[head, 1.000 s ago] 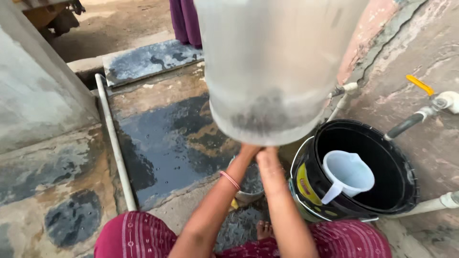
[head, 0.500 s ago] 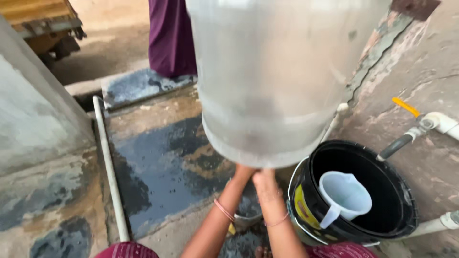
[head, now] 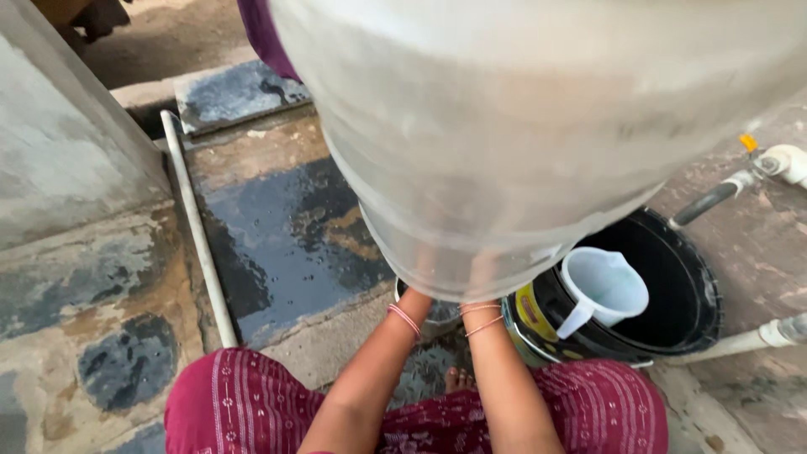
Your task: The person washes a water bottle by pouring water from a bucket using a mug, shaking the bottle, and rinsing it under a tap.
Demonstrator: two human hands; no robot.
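We take the black bucket (head: 672, 294) as our landmark. The large translucent container (head: 521, 143) rises just to the left of it and above it, filling the upper middle of our view, its rounded lower end close over the bucket's near-left rim. Its long axis runs from that lower end up and away toward us, so it points down at the wet stone floor (head: 277, 244) beside the bucket.

Both our hands go under it. Our left hand (head: 418, 290) and right hand (head: 477, 294) sit side by side just left of the bucket, forearms reaching up to the container's underside. The container lies directly above and ahead of the fingers, and neither hand is clearly nearer. The fingers are hidden behind its cloudy wall, so we cannot tell how far they are spread or how they grip.

Inside the bucket a white jug (head: 603, 286) leans against the left wall.
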